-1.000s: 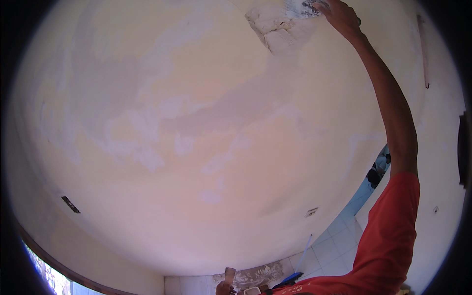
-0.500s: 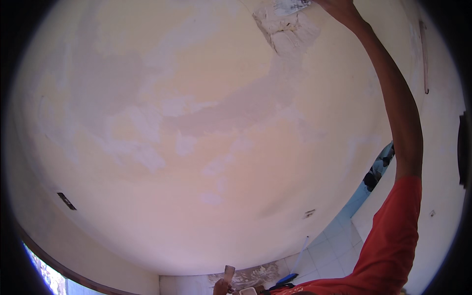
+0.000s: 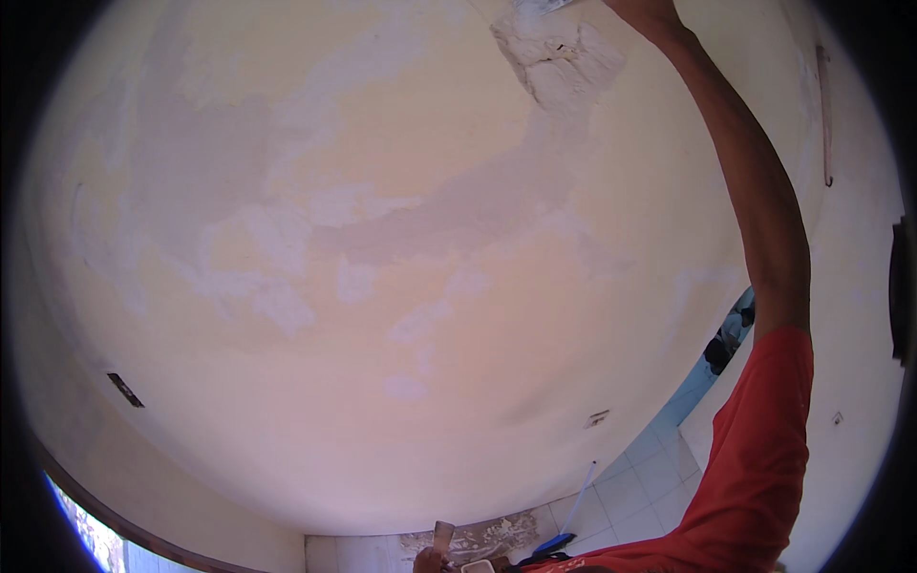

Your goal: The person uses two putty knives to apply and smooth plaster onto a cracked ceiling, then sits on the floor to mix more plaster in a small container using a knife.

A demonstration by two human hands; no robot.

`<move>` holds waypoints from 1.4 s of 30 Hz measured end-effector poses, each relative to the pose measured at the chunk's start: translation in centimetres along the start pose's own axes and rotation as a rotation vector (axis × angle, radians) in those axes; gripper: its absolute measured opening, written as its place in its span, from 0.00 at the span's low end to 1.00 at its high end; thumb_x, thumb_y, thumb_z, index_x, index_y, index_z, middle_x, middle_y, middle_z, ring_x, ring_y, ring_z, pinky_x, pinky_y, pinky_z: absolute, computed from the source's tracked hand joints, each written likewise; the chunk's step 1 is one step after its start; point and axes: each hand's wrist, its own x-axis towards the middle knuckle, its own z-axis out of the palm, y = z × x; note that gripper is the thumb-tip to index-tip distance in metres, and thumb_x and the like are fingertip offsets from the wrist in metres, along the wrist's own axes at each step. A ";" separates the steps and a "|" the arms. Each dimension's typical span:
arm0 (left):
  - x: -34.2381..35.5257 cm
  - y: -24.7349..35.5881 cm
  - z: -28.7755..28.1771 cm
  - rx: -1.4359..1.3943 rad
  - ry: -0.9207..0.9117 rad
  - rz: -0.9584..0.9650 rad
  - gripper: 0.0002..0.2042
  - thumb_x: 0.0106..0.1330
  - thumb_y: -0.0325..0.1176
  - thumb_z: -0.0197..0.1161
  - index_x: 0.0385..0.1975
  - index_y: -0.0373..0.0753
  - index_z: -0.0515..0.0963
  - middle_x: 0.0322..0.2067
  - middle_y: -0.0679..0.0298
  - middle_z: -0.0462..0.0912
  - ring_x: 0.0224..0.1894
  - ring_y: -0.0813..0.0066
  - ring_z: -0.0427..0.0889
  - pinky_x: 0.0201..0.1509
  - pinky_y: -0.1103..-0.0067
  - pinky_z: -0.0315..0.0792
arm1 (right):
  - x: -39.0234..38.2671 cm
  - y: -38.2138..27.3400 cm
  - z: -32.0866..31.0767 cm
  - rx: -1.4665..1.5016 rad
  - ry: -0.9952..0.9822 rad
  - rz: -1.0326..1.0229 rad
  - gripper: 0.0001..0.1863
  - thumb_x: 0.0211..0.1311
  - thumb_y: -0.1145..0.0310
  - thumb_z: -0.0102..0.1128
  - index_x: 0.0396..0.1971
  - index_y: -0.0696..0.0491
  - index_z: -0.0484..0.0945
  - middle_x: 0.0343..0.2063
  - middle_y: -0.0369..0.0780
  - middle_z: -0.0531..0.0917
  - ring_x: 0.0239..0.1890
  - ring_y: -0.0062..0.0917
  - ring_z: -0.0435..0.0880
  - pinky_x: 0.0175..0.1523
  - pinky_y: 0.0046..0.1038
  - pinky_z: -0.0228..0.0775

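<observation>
At the top, my right hand (image 3: 638, 15) grips a flat metal blade (image 3: 541, 6), partly out of frame, against the wall just above a rough, cracked patch (image 3: 552, 59). The wall (image 3: 420, 306) around it is cream with grey and white patches. Low in the view, my left hand (image 3: 428, 559) is closed round a scraper (image 3: 443, 537) that stands upright, beside a pale container (image 3: 478, 566) at the frame's lower edge.
A broom (image 3: 559, 541) with a blue handle rests by the white floor tiles (image 3: 652, 482). Through a narrow opening at right a person (image 3: 726, 339) is partly visible. A pipe (image 3: 827, 115) runs down the right wall; a bright window (image 3: 91, 520) sits lower left.
My right hand and its blade have shifted left and up, showing more of the rough patch. My left hand has moved slightly down and left with the scraper.
</observation>
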 end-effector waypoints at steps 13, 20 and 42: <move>-0.1 0.5 0.0 0.038 0.006 0.002 0.15 0.68 0.42 0.56 0.36 0.34 0.77 0.27 0.58 0.82 0.28 0.69 0.82 0.35 0.70 0.78 | -1.5 -1.5 -2.4 0.331 -0.314 0.583 0.18 0.61 0.55 0.61 0.37 0.57 0.79 0.34 0.48 0.84 0.39 0.41 0.83 0.43 0.40 0.73; 0.2 1.2 0.4 0.065 -0.006 -0.001 0.15 0.68 0.42 0.56 0.36 0.34 0.77 0.27 0.57 0.82 0.29 0.68 0.82 0.36 0.70 0.78 | -4.4 0.0 -2.5 0.206 -0.465 0.561 0.25 0.63 0.49 0.58 0.37 0.60 0.79 0.37 0.51 0.84 0.43 0.44 0.83 0.48 0.41 0.74; 0.0 26.3 7.5 0.040 -0.210 0.409 0.17 0.75 0.43 0.48 0.44 0.32 0.73 0.23 0.62 0.78 0.23 0.79 0.78 0.23 0.83 0.70 | -30.3 -22.4 -18.7 1.780 -1.097 1.069 0.12 0.64 0.64 0.61 0.31 0.59 0.81 0.21 0.33 0.77 0.24 0.13 0.72 0.31 0.19 0.66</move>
